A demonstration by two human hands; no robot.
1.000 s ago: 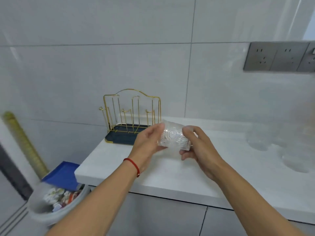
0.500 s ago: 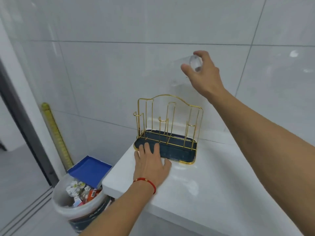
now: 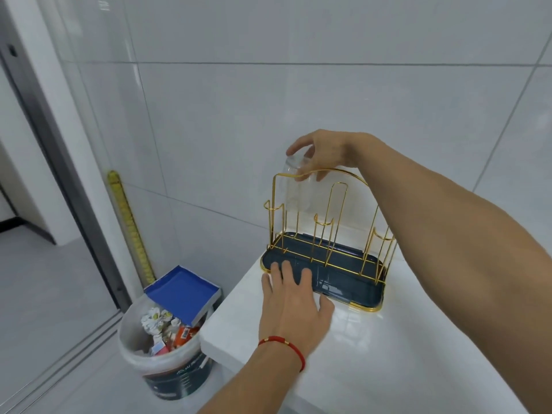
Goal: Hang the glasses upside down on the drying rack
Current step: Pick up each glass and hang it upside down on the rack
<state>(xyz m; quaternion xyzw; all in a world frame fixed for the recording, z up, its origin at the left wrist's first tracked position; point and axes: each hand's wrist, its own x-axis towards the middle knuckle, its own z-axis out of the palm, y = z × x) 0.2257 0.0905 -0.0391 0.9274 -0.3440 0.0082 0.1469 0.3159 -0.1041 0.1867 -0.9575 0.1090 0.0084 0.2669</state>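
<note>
Lowered from its earlier height, the right hand [image 3: 324, 153] now grasps the upturned glass [image 3: 294, 186] by its base, its grip closed on it, the glass at the far-left prongs of the drying rack [image 3: 325, 234]. On the white surface [image 3: 373, 354], the left hand [image 3: 294, 306] lies flat, grip released, fingertips on the rack's dark tray [image 3: 352, 282].

Glossy white tiled wall [image 3: 298, 100] (grey grout), white counter [image 3: 388, 354], pale floor [image 3: 44, 294].

Clear glass [image 3: 295, 186] upside down over gold-wire, dark-trayed drying rack [image 3: 324, 243]
</note>
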